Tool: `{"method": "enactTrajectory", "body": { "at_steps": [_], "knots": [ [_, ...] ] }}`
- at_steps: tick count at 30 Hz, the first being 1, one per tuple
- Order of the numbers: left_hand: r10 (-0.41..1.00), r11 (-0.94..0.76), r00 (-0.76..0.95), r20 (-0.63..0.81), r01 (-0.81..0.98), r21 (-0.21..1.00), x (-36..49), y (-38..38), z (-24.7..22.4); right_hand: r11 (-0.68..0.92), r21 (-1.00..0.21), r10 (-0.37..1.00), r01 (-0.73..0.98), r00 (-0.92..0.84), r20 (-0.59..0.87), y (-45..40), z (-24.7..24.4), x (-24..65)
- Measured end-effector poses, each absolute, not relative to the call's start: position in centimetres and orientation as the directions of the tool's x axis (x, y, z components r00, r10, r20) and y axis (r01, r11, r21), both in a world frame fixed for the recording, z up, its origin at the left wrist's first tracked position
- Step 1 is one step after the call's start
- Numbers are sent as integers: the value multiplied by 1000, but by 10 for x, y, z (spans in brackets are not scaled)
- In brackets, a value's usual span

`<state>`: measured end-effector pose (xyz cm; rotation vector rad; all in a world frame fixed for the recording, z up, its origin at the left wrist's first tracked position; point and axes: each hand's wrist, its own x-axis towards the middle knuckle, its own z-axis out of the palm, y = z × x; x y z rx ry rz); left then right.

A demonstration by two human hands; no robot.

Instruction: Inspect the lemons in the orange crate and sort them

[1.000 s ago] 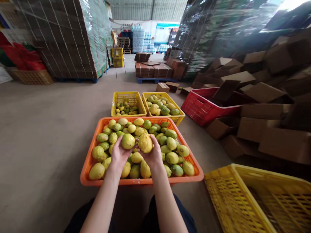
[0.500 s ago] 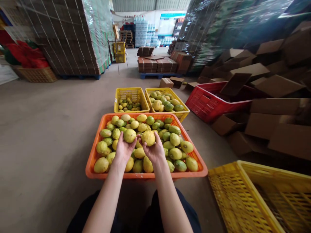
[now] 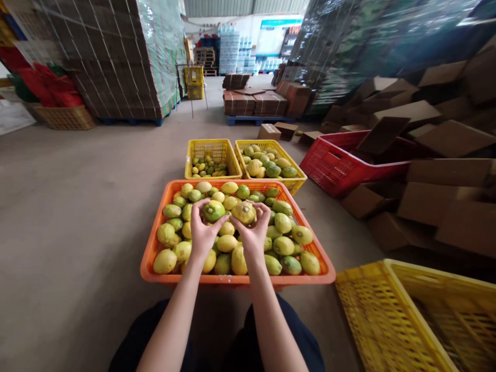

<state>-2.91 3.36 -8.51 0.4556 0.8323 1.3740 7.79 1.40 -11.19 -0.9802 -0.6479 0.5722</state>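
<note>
Over the middle of the orange plastic crate (image 3: 155, 258) of lemons, a greenish-yellow lemon (image 3: 213, 211) is gripped in the left hand (image 3: 202, 233) and a browner, blemished lemon (image 3: 244, 212) in the right hand (image 3: 254, 232); since a second ago both have been turned stem-end up and lifted slightly farther out, which suggests inspection. Bare floor lies open to the left, an empty yellow crate (image 3: 372, 305) crowds the near right, and two yellow crates (image 3: 232, 155) touch the far rim

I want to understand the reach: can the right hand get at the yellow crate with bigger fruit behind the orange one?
Probably yes: the right hand holds a fruit above the orange crate; nothing blocks the yellow crate beyond.
</note>
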Motion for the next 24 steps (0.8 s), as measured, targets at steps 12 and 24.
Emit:
{"method": "enactTrajectory", "body": {
  "at_steps": [12,24],
  "knots": [
    [992,21,-88,-85,-561,828,-34,36,-82,284,-939,770,-193,629,104,2,-95,81],
    [921,364,193,-339,-736,571,-39,40,-81,131,-769,894,-626,410,-182,7,-96,87]
  ]
}}
